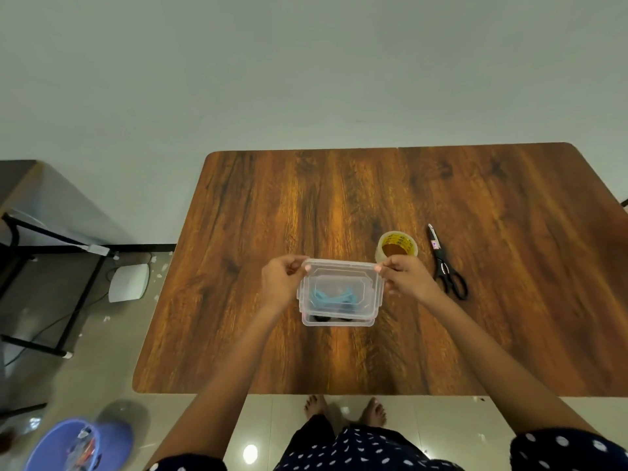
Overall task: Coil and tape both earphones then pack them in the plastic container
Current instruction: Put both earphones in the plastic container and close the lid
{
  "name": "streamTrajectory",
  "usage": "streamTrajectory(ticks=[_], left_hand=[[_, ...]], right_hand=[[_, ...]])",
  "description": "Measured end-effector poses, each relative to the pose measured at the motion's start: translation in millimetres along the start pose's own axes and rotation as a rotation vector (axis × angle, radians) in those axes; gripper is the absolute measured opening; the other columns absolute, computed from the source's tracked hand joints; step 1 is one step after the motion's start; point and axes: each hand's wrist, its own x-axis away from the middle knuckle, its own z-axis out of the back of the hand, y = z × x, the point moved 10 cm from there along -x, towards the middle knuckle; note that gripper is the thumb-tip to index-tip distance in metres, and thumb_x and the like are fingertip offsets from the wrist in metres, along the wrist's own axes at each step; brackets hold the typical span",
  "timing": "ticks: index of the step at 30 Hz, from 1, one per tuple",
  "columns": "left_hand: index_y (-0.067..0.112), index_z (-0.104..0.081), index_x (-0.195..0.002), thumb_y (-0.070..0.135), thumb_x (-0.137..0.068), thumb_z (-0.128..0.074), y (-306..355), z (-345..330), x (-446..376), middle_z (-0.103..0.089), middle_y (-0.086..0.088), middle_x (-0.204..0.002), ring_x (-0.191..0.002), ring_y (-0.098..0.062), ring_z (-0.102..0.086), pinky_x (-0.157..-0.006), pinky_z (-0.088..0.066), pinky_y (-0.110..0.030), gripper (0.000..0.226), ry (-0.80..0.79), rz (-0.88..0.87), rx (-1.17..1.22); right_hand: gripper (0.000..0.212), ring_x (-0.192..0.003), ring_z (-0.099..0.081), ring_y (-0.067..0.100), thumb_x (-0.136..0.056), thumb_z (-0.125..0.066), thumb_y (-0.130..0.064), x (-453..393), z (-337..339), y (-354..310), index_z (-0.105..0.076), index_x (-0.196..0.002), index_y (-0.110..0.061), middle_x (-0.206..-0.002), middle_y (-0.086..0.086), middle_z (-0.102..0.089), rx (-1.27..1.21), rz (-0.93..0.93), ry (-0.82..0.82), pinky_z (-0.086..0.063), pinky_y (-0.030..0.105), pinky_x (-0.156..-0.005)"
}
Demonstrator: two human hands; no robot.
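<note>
Well, from the head view, the clear rectangular plastic container (339,319) sits on the wood-grain brown table (272,205), near its middle and a little toward the person. A clear plastic lid (341,287) is over the container, its near edge not quite lined up with the box wall that shows below it. Through the plastic a light blue coiled earphone (334,297) shows, and at about six o'clock from it a black coiled earphone (328,319) lies along the near wall.

The left hand (282,283) is at the lid's nine o'clock side. Its fingers (294,266) are curled and pinch the lid's far left corner, with a fingertip lying on the rim. The right hand (407,277) is at the three o'clock side, and its curled fingers (385,268) pinch the far right corner in the same way. Both hands thus hold the lid by its far corners, with the container between them.

At about one o'clock from the container, just past the right hand, stands a roll of clear packing tape with a yellow core (396,248). Black-handled scissors (447,265) lie at about two o'clock, beside the right hand, blades pointing away from the person.

A purple plastic bucket (61,447) stands on the floor at about seven o'clock, well apart from the table.
</note>
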Motion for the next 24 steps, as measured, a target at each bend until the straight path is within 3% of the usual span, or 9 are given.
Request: streamTrajectory(ticks=[2,4,9,11,15,20,24], left_hand=[[0.011,-0.074,-0.102,0.02,-0.084,-0.071,-19,-11,1,-0.074,-0.001,-0.093,-0.08,-0.006,-0.067,-0.064,-0.051,-0.011,0.02,-0.013,0.082,-0.015],[0.009,-0.073,-0.102,0.017,-0.084,-0.07,-36,-20,3,-0.074,-0.003,-0.095,-0.078,-0.006,-0.067,-0.062,-0.052,-0.011,0.02,-0.007,0.16,-0.033],[0.006,-0.072,-0.103,0.014,-0.085,-0.069,-58,-32,3,-0.073,-0.007,-0.097,-0.08,-0.008,-0.067,-0.067,-0.055,-0.018,0.019,-0.004,0.236,-0.1],[0.005,-0.071,-0.106,0.014,-0.084,-0.071,-60,-34,3,-0.072,-0.008,-0.101,-0.082,-0.01,-0.067,-0.068,-0.054,-0.017,0.024,-0.012,0.233,-0.086],[0.002,-0.065,-0.116,0.017,-0.073,-0.08,-70,-29,8,-0.066,-0.008,-0.115,-0.101,-0.021,-0.065,-0.077,-0.053,-0.027,0.048,0.019,0.242,-0.024],[0.005,-0.071,-0.106,0.02,-0.068,-0.084,-98,-32,17,-0.073,-0.007,-0.103,-0.087,-0.016,-0.07,-0.074,-0.059,-0.033,0.043,-0.093,0.317,-0.013],[0.003,-0.071,-0.104,0.014,-0.066,-0.085,-104,-30,18,-0.073,-0.009,-0.098,-0.083,-0.018,-0.071,-0.073,-0.06,-0.04,0.042,-0.067,0.355,0.056]], right_hand=[[0.017,-0.052,-0.057,0.002,-0.092,-0.06,-0.019,0,-7,14,-0.065,-0.076,-0.017,-0.064,-0.003,-0.061,0.056,-0.034,0.006,-0.045,0.02,-0.052],[0.009,-0.069,-0.062,0.004,-0.091,-0.061,-0.017,2,-16,24,-0.069,-0.092,-0.013,-0.081,-0.004,-0.067,0.108,-0.024,0.017,-0.044,0.014,-0.055],[0.033,-0.093,-0.063,0.011,-0.081,-0.073,-0.016,7,-35,50,-0.065,-0.112,-0.01,-0.107,0.003,-0.068,0.205,-0.062,0.035,-0.05,0.02,-0.08],[0.038,-0.093,-0.06,0.011,-0.081,-0.073,-0.016,11,-40,58,-0.061,-0.116,-0.011,-0.112,0.003,-0.066,0.194,-0.093,0.058,-0.05,0.021,-0.081],[0.037,-0.088,-0.058,0.009,-0.082,-0.072,-0.015,14,-39,60,-0.06,-0.116,-0.013,-0.11,0.003,-0.066,0.186,-0.115,0.16,-0.05,0.02,-0.078],[0.031,-0.086,-0.059,0.007,-0.082,-0.072,-0.015,15,-34,58,-0.063,-0.111,-0.012,-0.106,0.002,-0.068,0.15,-0.123,0.24,-0.048,0.017,-0.074],[0.029,-0.087,-0.061,0.006,-0.083,-0.071,-0.015,14,-34,50,-0.067,-0.111,-0.012,-0.108,0.001,-0.07,0.132,-0.075,0.253,-0.048,0.017,-0.075]])
